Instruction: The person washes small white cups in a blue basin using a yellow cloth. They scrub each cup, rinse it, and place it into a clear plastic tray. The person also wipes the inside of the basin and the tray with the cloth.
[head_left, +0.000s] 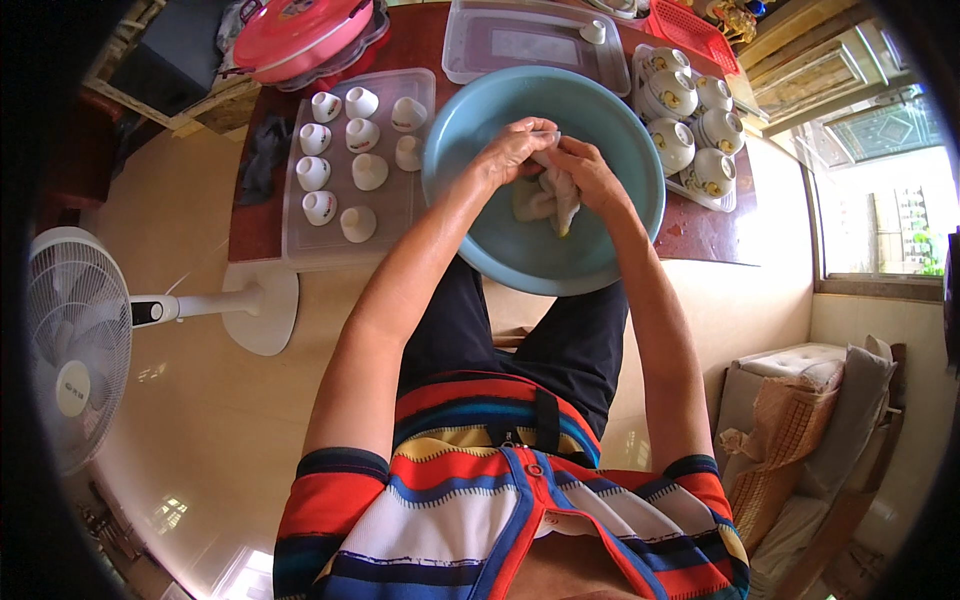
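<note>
A round blue plastic basin (457, 229) rests at the table's near edge, above my lap. Over its middle, my left hand (517, 150) and my right hand (589, 169) are close together, both closed on a small whitish cup (546, 142) that is mostly hidden by the fingers. A wet whitish cloth (559, 191) hangs from my right hand down into the basin. Left of the basin, several small white cups (362, 135) stand upside down on a translucent plastic lid (300, 251). On the right, several patterned bowls (670, 94) sit upside down in a white rack (724, 201).
Behind the basin lies a clear plastic container (465, 56) holding one small cup (592, 31). A pink lidded pan (300, 45), a dark cloth (262, 157) and a red basket (690, 37) are also on the table (251, 232). A fan (79, 352) stands at left.
</note>
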